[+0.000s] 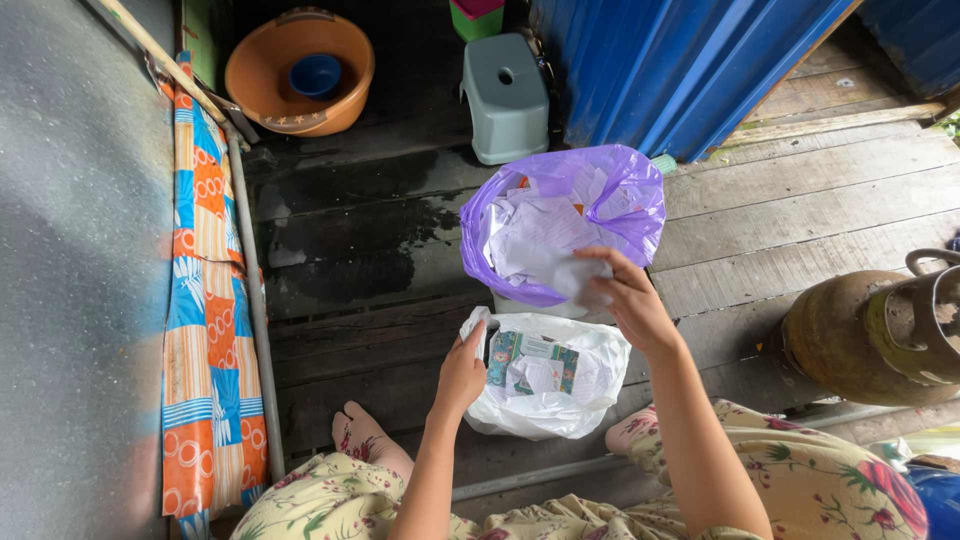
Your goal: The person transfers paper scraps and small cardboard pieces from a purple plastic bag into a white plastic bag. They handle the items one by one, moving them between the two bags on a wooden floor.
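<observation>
My right hand (632, 300) pinched a crumpled white paper (578, 277) at the mouth of the purple bag (560, 215), while my left hand (462, 372) gripped the rim of the white bag (545, 385) just below it on the wet plank floor (360, 250). Keeping that rim pulled wide seemed wise, so papers passed cleanly between bags.
</observation>
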